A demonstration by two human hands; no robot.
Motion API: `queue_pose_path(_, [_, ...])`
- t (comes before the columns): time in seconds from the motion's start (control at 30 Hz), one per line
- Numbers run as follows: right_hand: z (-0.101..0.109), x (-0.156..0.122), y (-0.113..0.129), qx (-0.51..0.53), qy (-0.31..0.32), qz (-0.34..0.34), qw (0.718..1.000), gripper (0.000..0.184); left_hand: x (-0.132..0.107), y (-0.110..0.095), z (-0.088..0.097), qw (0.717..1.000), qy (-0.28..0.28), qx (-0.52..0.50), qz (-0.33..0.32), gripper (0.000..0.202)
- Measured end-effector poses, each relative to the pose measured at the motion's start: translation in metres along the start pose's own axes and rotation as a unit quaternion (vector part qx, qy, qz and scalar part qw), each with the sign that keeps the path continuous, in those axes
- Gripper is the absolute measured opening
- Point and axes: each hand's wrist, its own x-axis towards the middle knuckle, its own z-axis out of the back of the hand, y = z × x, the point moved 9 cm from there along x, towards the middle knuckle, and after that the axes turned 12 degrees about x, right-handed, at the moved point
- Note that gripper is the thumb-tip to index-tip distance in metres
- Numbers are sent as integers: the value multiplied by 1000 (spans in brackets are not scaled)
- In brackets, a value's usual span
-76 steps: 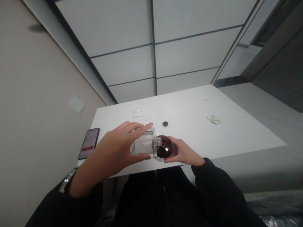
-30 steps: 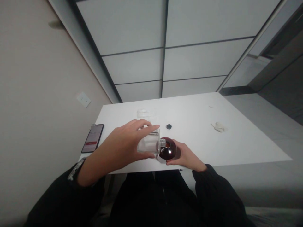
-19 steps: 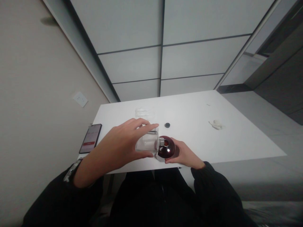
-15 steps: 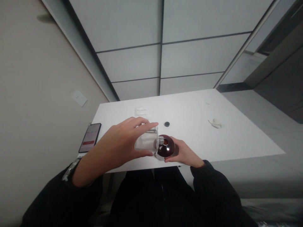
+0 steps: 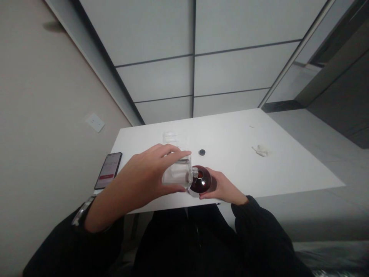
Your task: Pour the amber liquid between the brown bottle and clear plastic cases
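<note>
My left hand (image 5: 152, 169) is wrapped round a clear glass bottle (image 5: 178, 172), tipped on its side with liquid inside. Its threaded neck points right, over the mouth of a round dark red bottle (image 5: 203, 182). My right hand (image 5: 223, 186) grips that red bottle from its right side; some fingers are hidden behind it. The red bottle is upright near the front edge of the white table (image 5: 230, 134). Whether liquid is flowing between the two mouths I cannot make out. Just beyond them lies a small dark cap (image 5: 202, 152).
A phone (image 5: 108, 170) with a lit screen rests at the table's left edge. Clear plastic-looking pieces (image 5: 170, 136) lie behind my left hand. To the right is a crumpled white scrap (image 5: 261, 150), with a tiny piece (image 5: 251, 126) farther back.
The view has shifted very slightly. Both hands keep their grips, and the clear bottle stays tilted with its neck over the red bottle's mouth.
</note>
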Motion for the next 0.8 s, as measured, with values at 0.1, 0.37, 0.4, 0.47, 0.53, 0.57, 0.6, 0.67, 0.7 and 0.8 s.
queue_pose_path(0.1, [0,0,0,1,-1,0,1000,87,1,0,0,1000,4,2,1,69])
queue_pose_path(0.37, [0,1,3,-10,-3,0,1000,87,1,-2,2,1000,3,2,1,70])
queue_pose_path(0.4, [0,1,3,-12,-4,0,1000,88,1,-2,2,1000,5,-1,1,69])
queue_pose_path(0.47, [0,1,4,-16,-4,0,1000,87,1,-2,2,1000,5,-5,2,66])
queue_pose_path(0.53, [0,1,4,-20,-4,0,1000,86,1,-2,3,1000,3,-8,3,64])
queue_pose_path(0.57, [0,0,4,-21,-4,0,1000,86,1,-2,3,1000,2,-8,3,64])
queue_pose_path(0.6, [0,0,3,-21,-4,0,1000,86,1,-2,3,1000,3,-7,2,65])
queue_pose_path(0.67, [0,0,2,-22,-3,0,1000,87,1,-2,2,1000,9,-5,1,66])
queue_pose_path(0.7, [0,0,1,-22,-3,0,1000,87,1,-2,1,1000,12,-3,1,67])
queue_pose_path(0.8, [1,0,0,-20,-3,-1,1000,88,1,-2,0,1000,16,-4,0,66])
